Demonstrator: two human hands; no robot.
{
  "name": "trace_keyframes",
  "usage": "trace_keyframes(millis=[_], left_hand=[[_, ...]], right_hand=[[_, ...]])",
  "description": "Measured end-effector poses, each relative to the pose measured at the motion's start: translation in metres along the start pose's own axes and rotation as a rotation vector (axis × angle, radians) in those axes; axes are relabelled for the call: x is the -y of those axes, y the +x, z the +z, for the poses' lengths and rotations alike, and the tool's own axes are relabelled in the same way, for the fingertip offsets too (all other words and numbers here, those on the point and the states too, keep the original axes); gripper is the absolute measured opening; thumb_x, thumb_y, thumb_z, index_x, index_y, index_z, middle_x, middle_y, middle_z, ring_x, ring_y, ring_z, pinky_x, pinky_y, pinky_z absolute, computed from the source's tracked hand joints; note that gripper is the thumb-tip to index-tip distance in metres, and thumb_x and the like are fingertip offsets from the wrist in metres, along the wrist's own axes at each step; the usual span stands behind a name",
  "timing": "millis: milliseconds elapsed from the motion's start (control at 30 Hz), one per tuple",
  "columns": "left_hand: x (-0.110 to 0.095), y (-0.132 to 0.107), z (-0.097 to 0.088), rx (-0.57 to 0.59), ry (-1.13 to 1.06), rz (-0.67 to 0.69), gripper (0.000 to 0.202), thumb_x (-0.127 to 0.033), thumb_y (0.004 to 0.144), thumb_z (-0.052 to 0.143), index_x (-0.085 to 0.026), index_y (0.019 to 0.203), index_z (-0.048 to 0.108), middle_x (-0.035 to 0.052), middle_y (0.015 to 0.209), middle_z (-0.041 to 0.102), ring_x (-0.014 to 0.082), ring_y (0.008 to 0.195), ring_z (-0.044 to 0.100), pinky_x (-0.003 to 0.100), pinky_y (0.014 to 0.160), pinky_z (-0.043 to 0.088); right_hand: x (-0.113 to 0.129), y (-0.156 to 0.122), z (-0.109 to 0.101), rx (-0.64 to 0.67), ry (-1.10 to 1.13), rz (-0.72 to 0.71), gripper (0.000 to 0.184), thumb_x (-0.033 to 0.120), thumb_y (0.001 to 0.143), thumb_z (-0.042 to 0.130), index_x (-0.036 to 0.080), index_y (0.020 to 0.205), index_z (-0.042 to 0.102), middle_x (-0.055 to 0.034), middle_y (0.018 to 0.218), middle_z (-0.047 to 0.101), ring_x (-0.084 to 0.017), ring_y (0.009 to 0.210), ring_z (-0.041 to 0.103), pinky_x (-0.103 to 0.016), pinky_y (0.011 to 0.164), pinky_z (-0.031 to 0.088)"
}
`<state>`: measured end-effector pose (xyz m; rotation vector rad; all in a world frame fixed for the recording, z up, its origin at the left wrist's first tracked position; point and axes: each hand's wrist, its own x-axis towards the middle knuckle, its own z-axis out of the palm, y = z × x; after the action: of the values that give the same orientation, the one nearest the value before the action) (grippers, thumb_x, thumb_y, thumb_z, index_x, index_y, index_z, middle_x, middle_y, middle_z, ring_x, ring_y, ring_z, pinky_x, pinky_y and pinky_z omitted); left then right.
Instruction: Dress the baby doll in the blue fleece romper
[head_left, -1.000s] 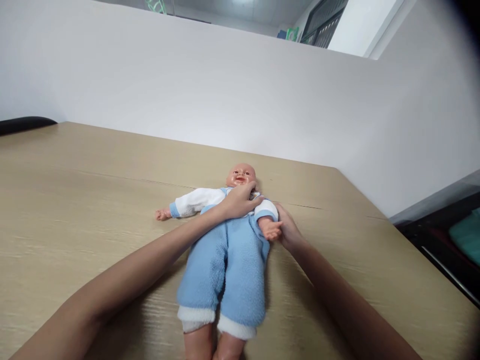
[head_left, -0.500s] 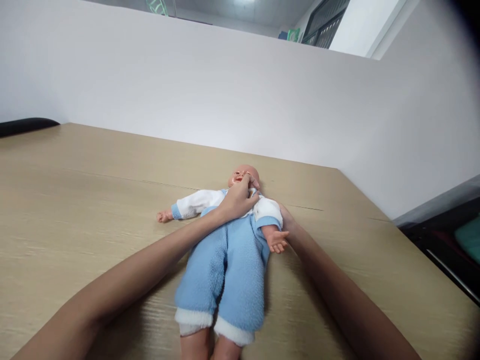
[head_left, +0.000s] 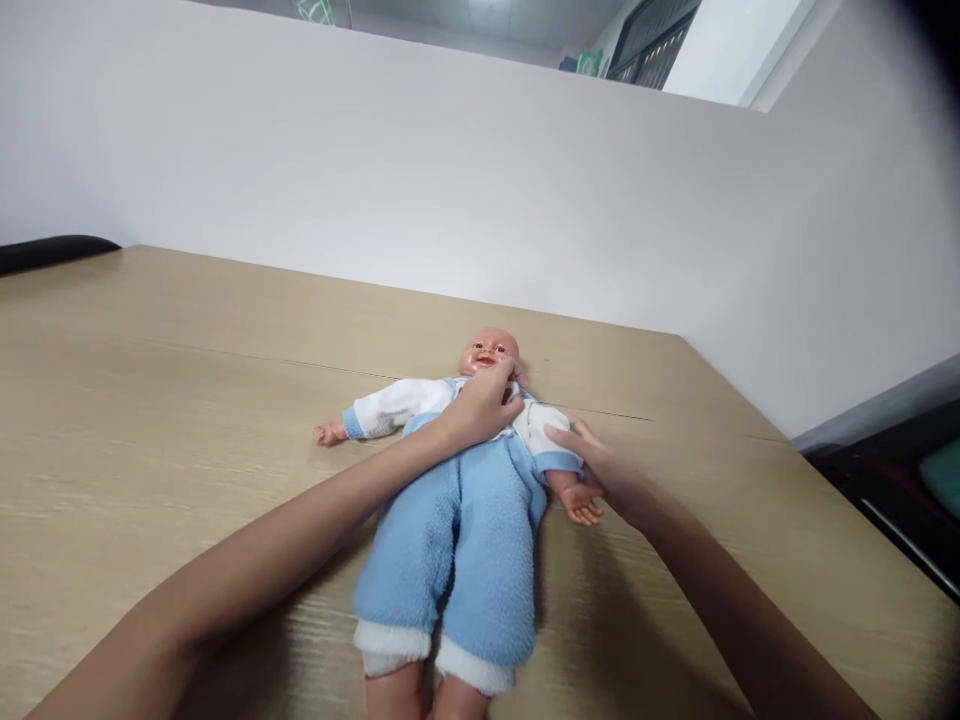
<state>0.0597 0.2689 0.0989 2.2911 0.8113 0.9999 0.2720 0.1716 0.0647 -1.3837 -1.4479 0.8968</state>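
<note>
A baby doll (head_left: 450, 540) in a white top and fuzzy blue overalls lies on its back, head away from me and arms out to the sides. My left hand (head_left: 486, 402) rests across its upper chest, fingers closed at the clothes by the neck and shoulder; the fingertips are partly hidden. On the right, my right hand (head_left: 600, 465) holds the doll's white sleeve (head_left: 541, 430) near the blue cuff, thumb on top and fingers along the outer side. The doll's small hand hangs out beside my wrist.
The doll lies on a wooden table (head_left: 187, 400) with a thin seam across it. A pale partition wall (head_left: 375, 180) rises behind the far edge. Dark curved edge (head_left: 52, 252) at far left; black chair-like object (head_left: 885, 480) beyond the right edge.
My right hand has come up from beside and under the doll's shoulder onto its sleeve, and that doll arm has shifted outward to the right. My left hand slid slightly down, uncovering the doll's mouth.
</note>
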Motion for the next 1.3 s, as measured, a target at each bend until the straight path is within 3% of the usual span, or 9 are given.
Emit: trace_keyframes(millis=[133, 233, 367, 600, 767, 933, 1033, 1200, 1300], left_hand=[[-0.003, -0.001, -0.001, 0.006, 0.035, -0.012, 0.015, -0.018, 0.090, 0.061, -0.020, 0.104, 0.057, -0.0035, 0.071, 0.058, 0.0179, 0.066, 0.058, 0.030, 0.062, 0.035], [-0.006, -0.001, -0.002, 0.022, 0.061, -0.010, 0.012, -0.021, 0.092, 0.063, -0.020, 0.102, 0.057, -0.0029, 0.071, 0.058, 0.0187, 0.067, 0.059, 0.030, 0.062, 0.034], [-0.007, -0.001, -0.002, 0.058, 0.089, -0.030, 0.010, -0.026, 0.094, 0.063, -0.021, 0.100, 0.056, -0.0031, 0.068, 0.057, 0.0198, 0.066, 0.058, 0.031, 0.061, 0.032], [-0.006, -0.001, -0.001, 0.062, 0.114, -0.028, 0.011, -0.029, 0.096, 0.062, -0.020, 0.103, 0.058, -0.0001, 0.075, 0.061, 0.0214, 0.072, 0.061, 0.032, 0.064, 0.037], [-0.013, -0.001, -0.005, 0.067, 0.235, 0.017, 0.011, -0.029, 0.099, 0.060, -0.019, 0.104, 0.057, 0.0053, 0.085, 0.067, 0.0260, 0.084, 0.063, 0.037, 0.077, 0.046], [-0.032, -0.017, -0.024, -0.025, 0.360, 0.147, 0.016, -0.034, 0.104, 0.056, -0.019, 0.107, 0.060, 0.0134, 0.119, 0.068, 0.0328, 0.119, 0.057, 0.050, 0.107, 0.042], [-0.038, -0.042, -0.040, -0.051, 0.282, 0.121, 0.019, -0.036, 0.106, 0.054, -0.021, 0.115, 0.061, 0.0113, 0.127, 0.066, 0.0314, 0.126, 0.055, 0.048, 0.110, 0.041], [-0.013, -0.097, -0.060, -0.191, 0.099, -0.036, 0.024, -0.039, 0.108, 0.051, -0.021, 0.121, 0.059, 0.0090, 0.125, 0.066, 0.0261, 0.120, 0.058, 0.044, 0.109, 0.043], [0.009, -0.124, -0.068, -0.177, -0.048, -0.239, 0.030, -0.047, 0.108, 0.049, -0.021, 0.120, 0.057, 0.0085, 0.120, 0.066, 0.0252, 0.112, 0.061, 0.042, 0.101, 0.049]], right_hand=[[0.012, -0.022, -0.023, 0.056, 0.065, 0.328, 0.062, 0.052, 0.081, 0.088, 0.031, 0.134, 0.067, -0.0091, 0.123, 0.080, -0.030, 0.103, 0.080, -0.034, 0.067, 0.068], [0.018, -0.030, -0.039, 0.048, 0.066, 0.298, 0.055, 0.051, 0.078, 0.090, 0.029, 0.125, 0.074, -0.0100, 0.131, 0.078, -0.034, 0.116, 0.076, -0.038, 0.082, 0.069], [0.018, -0.037, -0.059, 0.038, -0.038, 0.262, 0.055, 0.056, 0.075, 0.090, 0.028, 0.121, 0.080, -0.0101, 0.124, 0.081, -0.038, 0.113, 0.076, -0.044, 0.086, 0.068], [-0.015, -0.045, -0.073, 0.014, -0.027, 0.234, 0.053, 0.059, 0.080, 0.087, 0.029, 0.122, 0.078, -0.0089, 0.127, 0.079, -0.037, 0.120, 0.073, -0.048, 0.101, 0.063], [-0.024, -0.047, -0.062, -0.116, -0.118, 0.156, 0.057, 0.062, 0.082, 0.083, 0.027, 0.126, 0.071, -0.0127, 0.134, 0.074, -0.036, 0.117, 0.073, -0.055, 0.101, 0.061], [0.001, -0.060, -0.036, -0.341, -0.578, -0.309, 0.039, 0.050, 0.093, 0.073, 0.027, 0.124, 0.069, -0.0127, 0.129, 0.070, -0.039, 0.127, 0.061, -0.066, 0.113, 0.045], [0.017, -0.070, -0.011, -0.194, -0.477, -0.402, 0.028, 0.040, 0.100, 0.066, 0.030, 0.126, 0.064, -0.0104, 0.129, 0.068, -0.033, 0.123, 0.064, -0.055, 0.107, 0.053], [0.024, -0.066, 0.024, 0.059, -0.162, -0.201, 0.035, 0.047, 0.103, 0.063, 0.028, 0.132, 0.058, -0.0101, 0.136, 0.064, -0.028, 0.124, 0.064, -0.045, 0.104, 0.056], [0.024, -0.051, 0.026, 0.115, -0.119, -0.112, 0.035, 0.056, 0.102, 0.061, 0.025, 0.118, 0.061, -0.0062, 0.110, 0.067, -0.025, 0.103, 0.066, -0.040, 0.092, 0.055]])
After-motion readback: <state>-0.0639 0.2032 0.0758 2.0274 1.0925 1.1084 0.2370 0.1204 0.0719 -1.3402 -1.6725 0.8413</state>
